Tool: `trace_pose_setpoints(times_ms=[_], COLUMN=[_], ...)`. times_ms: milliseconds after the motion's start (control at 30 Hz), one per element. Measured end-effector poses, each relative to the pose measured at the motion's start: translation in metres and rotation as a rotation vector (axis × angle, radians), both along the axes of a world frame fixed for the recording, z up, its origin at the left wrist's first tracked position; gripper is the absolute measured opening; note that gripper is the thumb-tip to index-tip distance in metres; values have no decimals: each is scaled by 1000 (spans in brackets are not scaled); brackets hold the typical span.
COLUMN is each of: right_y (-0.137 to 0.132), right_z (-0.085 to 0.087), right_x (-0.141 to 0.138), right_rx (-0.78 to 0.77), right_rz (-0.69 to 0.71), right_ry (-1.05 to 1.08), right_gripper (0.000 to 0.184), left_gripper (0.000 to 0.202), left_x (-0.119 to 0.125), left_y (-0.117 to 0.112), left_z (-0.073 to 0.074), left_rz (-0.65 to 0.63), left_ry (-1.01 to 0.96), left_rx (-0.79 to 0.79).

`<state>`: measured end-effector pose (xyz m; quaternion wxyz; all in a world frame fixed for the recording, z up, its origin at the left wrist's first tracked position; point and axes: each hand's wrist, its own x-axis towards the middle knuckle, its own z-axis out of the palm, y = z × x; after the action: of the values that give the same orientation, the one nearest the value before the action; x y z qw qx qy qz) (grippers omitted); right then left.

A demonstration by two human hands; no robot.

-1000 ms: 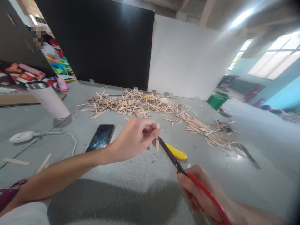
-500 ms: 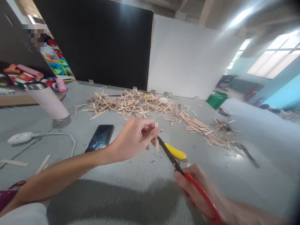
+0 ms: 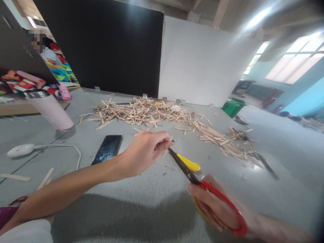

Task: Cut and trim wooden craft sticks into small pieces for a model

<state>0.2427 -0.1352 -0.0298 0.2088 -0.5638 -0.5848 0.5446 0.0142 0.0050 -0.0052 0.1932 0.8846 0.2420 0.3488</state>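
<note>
My left hand [image 3: 146, 153] is closed in a pinch above the middle of the table. A small end of a wooden stick [image 3: 171, 138] shows at its fingertips; the rest is hidden by the fingers. My right hand [image 3: 215, 206] grips red-handled scissors [image 3: 182, 164], with fingers through the loops. The dark blades look closed, and their tips point up and left, just below the left fingertips. Behind the blades lies a yellow utility knife [image 3: 189, 163], partly covered by them.
A heap of wooden sticks [image 3: 141, 113] spreads across the back and right. A phone [image 3: 107, 149], a pink tumbler [image 3: 52, 109] and a white device with a cable [image 3: 21, 150] lie left. Black [image 3: 111, 47] and white [image 3: 194, 60] panels stand behind. A green bin [image 3: 233, 107] is beyond the table.
The longer stick that stood upright in my left fingers no longer shows at full length. The scissors, which were at the stick, have closed, and my left hand has turned slightly.
</note>
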Motion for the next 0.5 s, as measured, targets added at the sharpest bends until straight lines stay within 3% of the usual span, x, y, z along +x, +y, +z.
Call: trace_pose_setpoints(times_ms=[133, 200, 367, 500], right_y=[0, 0, 0, 2], right_z=[-2, -3, 5, 13], right_x=[4, 6, 4, 0], right_rx=[-67, -108, -111, 28], right_rz=[-27, -44, -54, 11], right_ry=[76, 104, 110, 92], right_gripper=[76, 73, 73, 76], left_gripper=[30, 32, 32, 33], left_x=[-1, -2, -1, -1], left_y=[1, 2, 5, 5], left_z=[-2, 0, 12, 19], left_rz=[26, 12, -105, -105], left_ry=[43, 48, -24, -71], left_rx=[133, 19, -450, -533])
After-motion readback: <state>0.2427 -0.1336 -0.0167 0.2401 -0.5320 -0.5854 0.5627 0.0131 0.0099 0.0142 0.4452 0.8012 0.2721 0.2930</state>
